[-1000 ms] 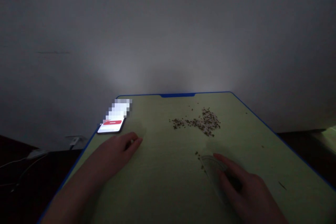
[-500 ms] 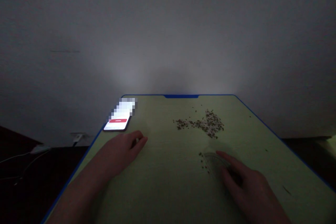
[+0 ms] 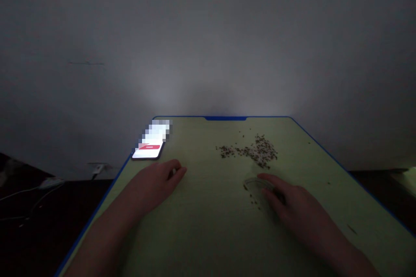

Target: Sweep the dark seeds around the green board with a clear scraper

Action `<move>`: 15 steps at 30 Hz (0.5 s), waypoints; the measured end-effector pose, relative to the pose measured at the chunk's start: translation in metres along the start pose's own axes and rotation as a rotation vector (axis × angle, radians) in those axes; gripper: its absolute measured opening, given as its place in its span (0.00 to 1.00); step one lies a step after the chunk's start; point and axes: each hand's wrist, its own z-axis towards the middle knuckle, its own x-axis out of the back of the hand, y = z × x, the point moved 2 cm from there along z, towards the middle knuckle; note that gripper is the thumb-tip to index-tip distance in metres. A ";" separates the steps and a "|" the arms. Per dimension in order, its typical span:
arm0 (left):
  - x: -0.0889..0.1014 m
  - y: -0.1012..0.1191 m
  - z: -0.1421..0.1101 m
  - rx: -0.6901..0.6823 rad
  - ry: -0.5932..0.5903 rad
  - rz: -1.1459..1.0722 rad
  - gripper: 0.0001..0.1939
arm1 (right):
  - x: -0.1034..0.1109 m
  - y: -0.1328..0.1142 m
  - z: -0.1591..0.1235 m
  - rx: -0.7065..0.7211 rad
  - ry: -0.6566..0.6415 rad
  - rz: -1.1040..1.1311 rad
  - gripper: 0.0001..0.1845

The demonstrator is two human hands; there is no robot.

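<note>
Right hand (image 3: 300,207), in the head view, pinches a clear curved piece (image 3: 255,181) between thumb and fingers, low over the table (image 3: 201,229), a few loose grains beside it. Just beyond lies the scattered grain pile (image 3: 261,151). The left hand (image 3: 156,181) rests curled near the lit phone (image 3: 147,152); whether it grips anything cannot be told.

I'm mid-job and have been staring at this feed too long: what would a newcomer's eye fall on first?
Probably the glowing phone at the table's far left, the brightest thing in a dim view. Next, the dark-flecked scatter of small bits right of centre, towards the far edge. Then the right hand, nearer the viewer, holding a clear curved piece beside a few stray bits.
</note>
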 end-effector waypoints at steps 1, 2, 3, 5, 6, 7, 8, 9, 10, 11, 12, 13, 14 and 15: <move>0.000 0.000 0.000 0.000 0.004 0.000 0.21 | -0.001 -0.002 0.001 0.014 -0.015 -0.002 0.21; 0.000 0.000 0.000 -0.002 0.003 0.002 0.21 | -0.001 -0.004 0.001 0.027 -0.033 -0.005 0.21; -0.001 0.000 0.000 -0.005 0.004 0.006 0.21 | -0.003 -0.006 0.001 0.039 -0.049 -0.010 0.21; -0.001 0.001 0.000 -0.013 0.010 0.015 0.21 | -0.005 -0.012 -0.001 0.061 -0.075 -0.027 0.21; -0.001 0.001 0.000 -0.017 0.013 0.020 0.21 | -0.007 -0.015 -0.002 0.073 -0.086 -0.035 0.21; -0.001 0.001 -0.001 -0.020 0.016 0.025 0.21 | -0.009 -0.018 -0.003 0.084 -0.093 -0.042 0.21; -0.001 0.001 -0.001 -0.023 0.020 0.029 0.21 | -0.010 -0.022 -0.004 0.096 -0.097 -0.046 0.21; -0.001 0.002 -0.002 -0.026 0.024 0.033 0.21 | -0.012 -0.025 -0.006 0.109 -0.100 -0.047 0.21; -0.001 0.002 -0.002 -0.027 0.026 0.037 0.21 | -0.014 -0.028 -0.007 0.122 -0.103 -0.048 0.21; -0.001 0.002 -0.002 -0.028 0.029 0.041 0.21 | -0.016 -0.032 -0.008 0.135 -0.105 -0.050 0.21; -0.001 0.002 -0.003 -0.030 0.033 0.044 0.21 | -0.018 -0.035 -0.009 0.148 -0.109 -0.054 0.21; -0.001 0.003 -0.003 -0.032 0.040 0.047 0.21 | -0.020 -0.039 -0.010 0.159 -0.114 -0.057 0.21; -0.001 0.003 -0.003 -0.035 0.046 0.051 0.21 | -0.022 -0.042 -0.011 0.170 -0.123 -0.060 0.21; -0.001 0.003 -0.003 -0.039 0.053 0.055 0.21 | -0.024 -0.046 -0.012 0.181 -0.132 -0.063 0.21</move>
